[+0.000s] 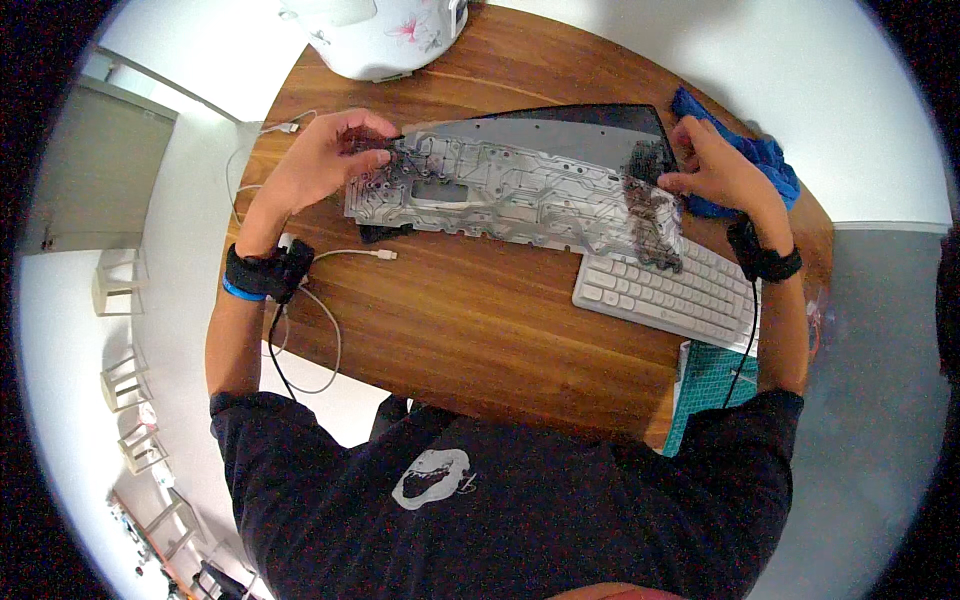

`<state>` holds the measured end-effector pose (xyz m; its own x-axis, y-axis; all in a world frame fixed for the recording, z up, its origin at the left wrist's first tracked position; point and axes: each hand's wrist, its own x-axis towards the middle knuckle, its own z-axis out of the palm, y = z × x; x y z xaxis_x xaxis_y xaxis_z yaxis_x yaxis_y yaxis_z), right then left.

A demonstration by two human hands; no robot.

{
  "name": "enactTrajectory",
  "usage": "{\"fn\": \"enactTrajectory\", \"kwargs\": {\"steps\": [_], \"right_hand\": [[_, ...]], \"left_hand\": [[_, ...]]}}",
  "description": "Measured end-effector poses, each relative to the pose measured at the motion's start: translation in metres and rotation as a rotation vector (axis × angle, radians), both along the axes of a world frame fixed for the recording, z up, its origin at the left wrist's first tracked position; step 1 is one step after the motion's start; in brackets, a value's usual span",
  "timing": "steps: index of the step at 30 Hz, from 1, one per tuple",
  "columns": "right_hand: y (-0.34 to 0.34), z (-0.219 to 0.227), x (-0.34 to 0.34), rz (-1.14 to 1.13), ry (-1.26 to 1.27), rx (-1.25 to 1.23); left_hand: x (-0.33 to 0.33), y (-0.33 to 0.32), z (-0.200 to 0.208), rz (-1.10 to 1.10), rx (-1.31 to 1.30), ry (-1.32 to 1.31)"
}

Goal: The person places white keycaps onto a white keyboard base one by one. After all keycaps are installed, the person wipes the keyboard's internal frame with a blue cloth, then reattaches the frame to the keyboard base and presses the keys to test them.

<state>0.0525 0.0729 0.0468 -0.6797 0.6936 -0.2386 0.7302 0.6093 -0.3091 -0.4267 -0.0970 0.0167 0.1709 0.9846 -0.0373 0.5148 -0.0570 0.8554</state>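
A clear plastic keyboard membrane sheet (520, 190) with printed circuit traces is stretched above the round wooden table (470, 330). My left hand (325, 155) pinches its left end at the top corner. My right hand (715, 165) pinches its right end, where dark rubber domes (655, 215) cling to the sheet. Under the sheet lies a dark keyboard base (600, 118). A white keyboard top with keys (665, 295) rests on the table just below my right hand.
A white appliance with a flower print (385, 35) stands at the table's far edge. A blue cloth (760, 160) lies behind my right hand. A white cable (350, 255) runs near my left wrist. A green cutting mat (705, 385) sits at the table's right edge.
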Motion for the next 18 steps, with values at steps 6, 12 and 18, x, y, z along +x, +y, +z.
{"fn": "enactTrajectory", "kwargs": {"steps": [6,12,18], "right_hand": [[-0.007,-0.001,0.010,0.024,-0.026,-0.226],[-0.006,-0.006,0.005,0.131,0.031,-0.346],[-0.007,-0.009,0.006,0.090,-0.055,-0.295]], "left_hand": [[0.003,-0.003,-0.002,-0.011,0.029,0.055],[0.002,-0.007,-0.002,0.026,-0.014,0.041],[0.005,-0.011,-0.001,0.035,0.000,-0.023]]}}
